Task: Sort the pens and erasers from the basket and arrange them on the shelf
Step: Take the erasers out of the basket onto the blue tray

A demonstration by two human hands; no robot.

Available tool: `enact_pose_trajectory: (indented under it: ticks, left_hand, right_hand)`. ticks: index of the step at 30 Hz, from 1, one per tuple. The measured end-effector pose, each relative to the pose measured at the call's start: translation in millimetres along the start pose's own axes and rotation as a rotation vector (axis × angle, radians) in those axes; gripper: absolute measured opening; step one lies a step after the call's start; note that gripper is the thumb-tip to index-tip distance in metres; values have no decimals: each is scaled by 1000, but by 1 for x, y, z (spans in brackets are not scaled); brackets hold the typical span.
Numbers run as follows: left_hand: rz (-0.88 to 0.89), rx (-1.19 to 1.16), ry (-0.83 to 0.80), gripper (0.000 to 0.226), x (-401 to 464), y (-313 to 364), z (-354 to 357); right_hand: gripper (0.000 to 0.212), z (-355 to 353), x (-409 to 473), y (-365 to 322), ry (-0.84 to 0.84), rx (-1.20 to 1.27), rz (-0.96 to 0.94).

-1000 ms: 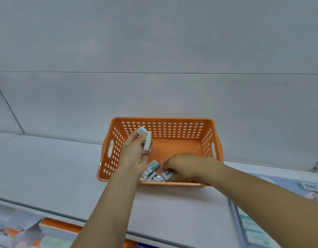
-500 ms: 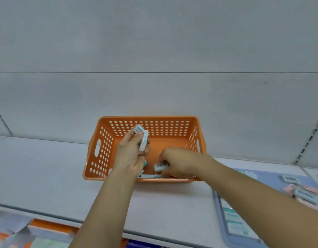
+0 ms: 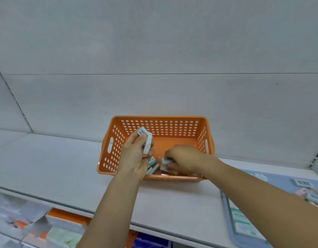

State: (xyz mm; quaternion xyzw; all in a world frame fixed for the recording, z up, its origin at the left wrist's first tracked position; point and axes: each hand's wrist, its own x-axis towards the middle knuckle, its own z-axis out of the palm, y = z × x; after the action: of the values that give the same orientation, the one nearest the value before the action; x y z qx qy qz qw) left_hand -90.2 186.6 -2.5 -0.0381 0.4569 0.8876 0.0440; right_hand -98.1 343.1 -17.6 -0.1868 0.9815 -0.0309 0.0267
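An orange perforated basket stands on the white shelf against the back wall. My left hand hovers over the basket's left part and grips a few white-and-teal erasers stacked between fingers and thumb. My right hand reaches into the basket near its front wall, fingers curled round another eraser. Loose erasers lie on the basket floor between both hands. No pens are visible.
A pale blue tray lies on the shelf at the right with erasers on it. Below the shelf's front edge, a lower shelf holds orange and white boxes.
My right hand has taken up an eraser from the basket floor and shifted slightly. The left hand keeps its erasers. The camera view has swung a little sideways.
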Motion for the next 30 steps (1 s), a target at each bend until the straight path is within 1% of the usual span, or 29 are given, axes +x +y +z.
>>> enact_pose_trajectory:
  ticks: [1, 3, 4, 6, 7, 9, 11, 14, 17, 21, 23, 27, 30]
  left_hand:
    - [10, 18, 5, 23, -1, 0, 0]
    - [28, 52, 13, 24, -3, 0, 2]
    - [33, 61, 10, 24, -5, -1, 4]
    - [33, 59, -11, 26, -10, -3, 10]
    - [28, 54, -26, 26, -13, -5, 14]
    - [10, 50, -62, 26, -21, -11, 23]
    - [-13, 44, -126, 27, -32, -19, 37]
    - [-36, 48, -215, 25, -49, -35, 62]
    - [-72, 79, -281, 23, -65, -52, 86]
    - [-153, 35, -378, 14, -87, -78, 120]
    - [-207, 12, -410, 13, -99, -92, 136]
    - [-330, -35, -423, 14, -114, -120, 158]
    - [-424, -110, -391, 10, -116, -135, 161]
  right_hand:
    - [9, -2, -4, 3, 74, 112, 16]
    - [18, -9, -15, 7, 216, 364, 35]
    - [19, -12, -21, 7, 279, 483, 41]
    - [9, -19, -37, 8, 370, 768, 62]
    - [4, -21, -46, 9, 388, 935, 76]
    - [10, -25, -66, 13, 390, 1221, 83]
    - [16, -26, -87, 18, 395, 1376, 94]
    - [20, -24, -117, 27, 407, 1515, 94]
    - [20, -23, -146, 36, 438, 1639, 108]
    - [23, -19, -185, 53, 477, 1848, 240]
    - [19, -17, -205, 65, 522, 1921, 299]
    - [12, -9, -242, 94, 616, 1915, 404]
    - [11, 1, -262, 111, 589, 1827, 453]
